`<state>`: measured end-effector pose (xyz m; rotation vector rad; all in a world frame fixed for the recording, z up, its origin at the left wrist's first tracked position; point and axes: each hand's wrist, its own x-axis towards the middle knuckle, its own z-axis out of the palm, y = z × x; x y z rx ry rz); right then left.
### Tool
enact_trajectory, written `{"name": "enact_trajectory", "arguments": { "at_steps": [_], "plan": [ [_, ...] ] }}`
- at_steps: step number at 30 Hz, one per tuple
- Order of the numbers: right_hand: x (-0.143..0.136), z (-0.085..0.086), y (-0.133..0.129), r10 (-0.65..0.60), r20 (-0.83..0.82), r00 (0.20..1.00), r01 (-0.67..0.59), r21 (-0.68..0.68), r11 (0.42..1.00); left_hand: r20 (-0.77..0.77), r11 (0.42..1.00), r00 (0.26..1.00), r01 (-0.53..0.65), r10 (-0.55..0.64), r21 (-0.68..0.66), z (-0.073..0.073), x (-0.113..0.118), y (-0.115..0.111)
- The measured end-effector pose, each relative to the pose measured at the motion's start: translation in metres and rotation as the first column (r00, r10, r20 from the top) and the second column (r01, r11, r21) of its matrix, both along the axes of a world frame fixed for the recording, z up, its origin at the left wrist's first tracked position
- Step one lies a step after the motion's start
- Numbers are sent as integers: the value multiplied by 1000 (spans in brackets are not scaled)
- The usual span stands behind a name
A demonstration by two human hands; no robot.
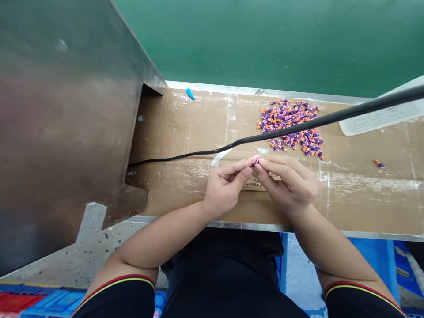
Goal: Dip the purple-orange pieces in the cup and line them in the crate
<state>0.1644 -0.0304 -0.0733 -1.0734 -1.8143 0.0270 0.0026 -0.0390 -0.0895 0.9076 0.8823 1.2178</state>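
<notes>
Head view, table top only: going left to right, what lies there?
Metal panel → blue piece → left hand → small pink piece pinched by both hands → right hand → stray piece.

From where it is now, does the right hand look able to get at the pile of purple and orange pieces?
Probably yes. The right hand sits just short of the pile on the cardboard. Only the black cable crosses over it, and both hands pinch a small pink piece.

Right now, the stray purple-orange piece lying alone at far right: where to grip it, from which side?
Judging by the view, pinch the stray piece across its short width from above with the right hand. It lies flat on the cardboard, clear of the pile.
</notes>
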Motion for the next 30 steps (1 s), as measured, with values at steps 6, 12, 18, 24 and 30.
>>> {"name": "enact_trajectory", "arguments": {
  "at_steps": [6,12,18,24,30],
  "plan": [
    [23,-4,19,-51,-109,993,32,-162,986,133,988,983,138,-128,-63,-15,2,8],
    [121,-8,24,-250,-6,968,238,-276,931,100,989,985,144,-139,-43,-14,-2,15],
    [172,-46,-19,-159,444,882,251,-157,955,29,994,994,108,-107,-20,-12,-5,16],
    [168,-71,-36,-432,39,901,421,-312,851,-66,997,994,83,-83,1,-15,-5,20],
    [149,-52,-32,-414,53,909,389,-466,795,-244,961,970,63,5,271,-6,-9,19]
  ]
}}
